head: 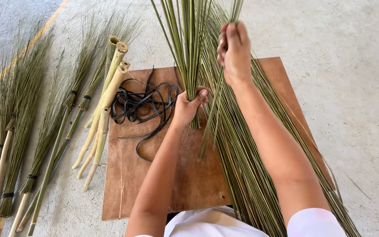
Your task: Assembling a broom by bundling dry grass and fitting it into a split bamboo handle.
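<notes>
My left hand (pixel 188 105) is clamped round the butt end of an upright bundle (pixel 188 48) of green stalks, above the board (pixel 154 184). My right hand (pixel 234 52) is pinched shut on a few loose stalks (pixel 213 109), raised beside the bundle. I judge them light, springy and smooth, apt to slide past each other, so the place to grip is low near the cut ends. More stalks lie in a heap (pixel 251 175) across the board's right side, black straps (pixel 143 103) on its left. Bamboo sticks (pixel 104 105) and finished brooms (pixel 23 131) lie on the concrete floor (pixel 356 87)
</notes>
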